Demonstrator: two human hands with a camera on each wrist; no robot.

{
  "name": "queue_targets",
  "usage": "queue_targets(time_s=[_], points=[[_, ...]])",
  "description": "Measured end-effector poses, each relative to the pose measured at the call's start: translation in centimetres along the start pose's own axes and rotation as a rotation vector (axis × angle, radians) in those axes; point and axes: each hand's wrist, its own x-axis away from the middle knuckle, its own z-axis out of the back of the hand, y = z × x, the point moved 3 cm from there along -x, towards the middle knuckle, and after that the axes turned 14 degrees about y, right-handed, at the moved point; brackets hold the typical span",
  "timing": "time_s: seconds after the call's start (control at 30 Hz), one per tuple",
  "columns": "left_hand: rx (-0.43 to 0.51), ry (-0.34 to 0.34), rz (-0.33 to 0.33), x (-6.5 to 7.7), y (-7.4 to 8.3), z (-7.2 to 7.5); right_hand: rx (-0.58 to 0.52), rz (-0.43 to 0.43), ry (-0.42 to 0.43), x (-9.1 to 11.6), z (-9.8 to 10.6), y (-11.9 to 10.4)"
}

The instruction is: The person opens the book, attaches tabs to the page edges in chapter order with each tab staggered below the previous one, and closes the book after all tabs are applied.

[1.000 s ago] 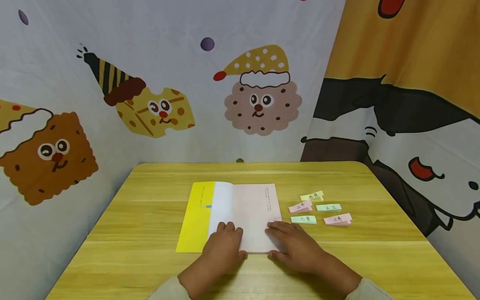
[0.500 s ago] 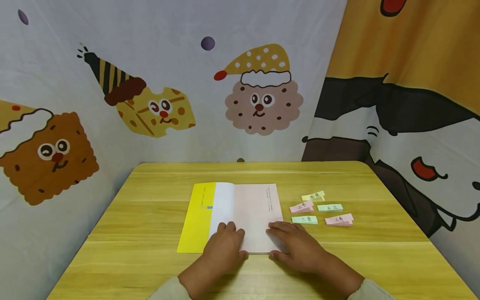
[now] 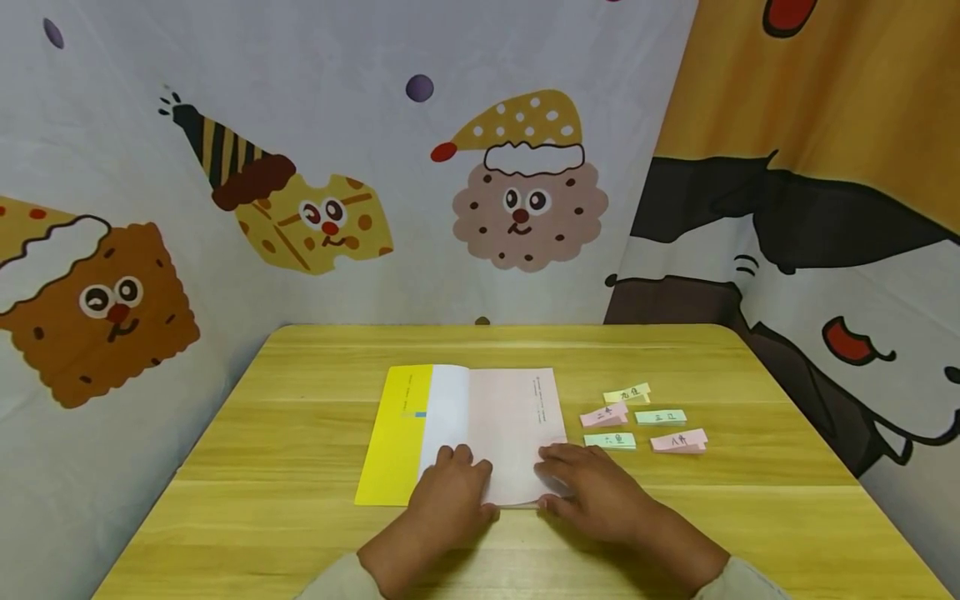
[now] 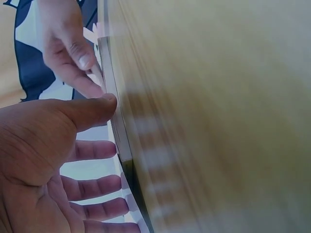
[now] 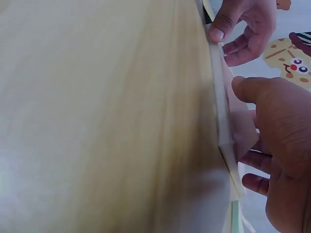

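Observation:
An open book (image 3: pixel 504 429) lies on the table with a pale pink page on the right. My left hand (image 3: pixel 450 497) rests on its lower left part, fingers spread over the pages and thumb at the near edge. At the lower right corner, my right hand (image 3: pixel 596 492) has its thumb and fingers about the edge of the pink page (image 5: pixel 239 114). That page stands slightly raised from the pages under it in the right wrist view. The left hand (image 4: pixel 53 160) shows nearly straight fingers in its own wrist view.
Right of the book lie several folded paper slips with handwriting: a yellow one (image 3: pixel 627 392), pink ones such as this slip (image 3: pixel 678 441), and green ones such as this slip (image 3: pixel 660 417). The wooden table (image 3: pixel 247 450) stands before a cartoon-printed curtain (image 3: pixel 360 67).
The near right edge of the pink page has lifted slightly at my right hand. My left hand stays almost in place on the book. The slips lie as before.

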Motion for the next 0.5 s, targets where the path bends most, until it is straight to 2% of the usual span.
queue_targets(time_s=[0.13,0.5], points=[[-0.006,0.026,-0.009,0.09,0.03,-0.02,0.016,0.036,0.056,-0.43,0.29,-0.09],[-0.009,0.04,-0.016,0.12,0.13,0.06,0.037,0.159,0.292,-0.94,1.06,-0.7]])
